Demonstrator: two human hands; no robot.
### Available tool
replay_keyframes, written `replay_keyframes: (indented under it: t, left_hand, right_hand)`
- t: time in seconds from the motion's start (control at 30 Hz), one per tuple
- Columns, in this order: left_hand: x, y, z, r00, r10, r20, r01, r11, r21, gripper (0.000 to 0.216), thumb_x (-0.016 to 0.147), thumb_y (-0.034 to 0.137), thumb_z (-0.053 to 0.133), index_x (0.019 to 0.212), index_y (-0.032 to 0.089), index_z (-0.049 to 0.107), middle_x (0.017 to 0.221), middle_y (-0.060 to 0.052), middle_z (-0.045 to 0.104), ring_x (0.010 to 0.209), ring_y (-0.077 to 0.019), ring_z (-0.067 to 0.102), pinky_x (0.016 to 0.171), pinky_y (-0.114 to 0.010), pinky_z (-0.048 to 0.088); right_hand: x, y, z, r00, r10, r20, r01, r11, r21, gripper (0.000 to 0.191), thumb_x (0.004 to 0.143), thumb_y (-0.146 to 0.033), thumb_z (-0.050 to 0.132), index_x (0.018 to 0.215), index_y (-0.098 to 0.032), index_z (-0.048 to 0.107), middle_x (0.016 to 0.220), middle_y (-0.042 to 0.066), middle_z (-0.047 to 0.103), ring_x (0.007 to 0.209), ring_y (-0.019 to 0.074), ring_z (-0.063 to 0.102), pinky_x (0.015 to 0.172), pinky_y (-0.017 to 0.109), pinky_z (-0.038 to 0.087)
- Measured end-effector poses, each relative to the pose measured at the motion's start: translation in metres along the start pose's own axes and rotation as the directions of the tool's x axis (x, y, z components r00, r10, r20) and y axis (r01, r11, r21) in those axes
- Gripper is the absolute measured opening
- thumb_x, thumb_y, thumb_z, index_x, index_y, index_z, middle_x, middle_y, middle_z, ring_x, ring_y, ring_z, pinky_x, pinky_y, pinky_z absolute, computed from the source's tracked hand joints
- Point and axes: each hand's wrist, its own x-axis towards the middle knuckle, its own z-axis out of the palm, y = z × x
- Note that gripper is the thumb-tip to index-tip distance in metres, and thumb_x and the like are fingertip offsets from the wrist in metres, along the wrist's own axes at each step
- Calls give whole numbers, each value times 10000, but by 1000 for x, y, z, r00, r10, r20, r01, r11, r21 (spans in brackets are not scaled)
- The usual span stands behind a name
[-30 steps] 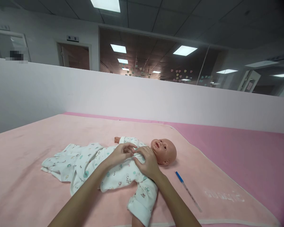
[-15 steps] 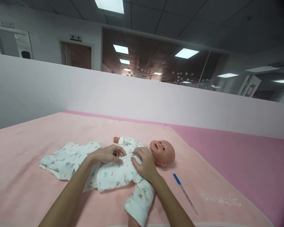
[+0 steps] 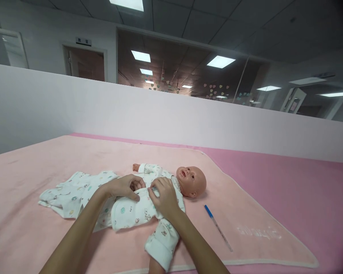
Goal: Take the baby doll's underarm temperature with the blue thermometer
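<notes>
Printed top point(image 3: 130, 215) looks soft, light and floppy, best held by its loose front edge; doll point(image 3: 193, 182) wearing it, face-up on the pink blanket point(image 3: 45, 163), is probably stiffer. Left hand's point(image 3: 124, 187) fingers are curled at that edge, right hand's point(image 3: 165, 196) bent over the chest; can't tell if either pinches cloth. Only enclosure: the top, doll's torso inside.

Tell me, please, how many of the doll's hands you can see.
1: the doll shows one small hand, past the cuff of its far sleeve. The other is out of view, as the near arm runs off the picture's bottom edge.
</notes>
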Motion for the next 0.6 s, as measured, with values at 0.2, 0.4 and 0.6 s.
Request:
replay_keyframes:
  t: [0.2, 0.4, 0.6]
  left_hand:
    - [4, -7, -2, 1000, -24, -19, 24, 1000, -7, 316, 547, 206, 640, 853, 171, 566, 688, 30, 512, 639, -94, 446, 570, -189, 343]
    - [1, -8, -5, 999, -52, -7, 51, 996, -69, 373, 551, 219, 673, 908, 188, 567, 650, 42, 496, 604, -89, 444, 541, -188, 338]
    - [-4, -7, -8, 998, -24, 58, 34, 985, -172, 483, 540, 194, 704, 994, 203, 540, 661, 48, 503, 617, -85, 460, 575, -197, 368]
  right_hand:
    - [0, -1, -2, 1000, 0, 2, 0, 1000, 5, 54, 767, -182, 492, 716, -197, 491, 733, 3, 544, 738, 146, 460, 722, 298, 340]
    - [0, 0, -2, 1000, 11, 12, -11, 1000, 20, 49, 763, -186, 501, 716, -195, 490, 738, 0, 545, 741, 142, 455, 722, 295, 339]
    - [0, -1, -2, 1000, 18, 20, -19, 999, 42, 54, 773, -195, 504, 721, -197, 487, 744, -9, 548, 747, 137, 457, 724, 289, 337]
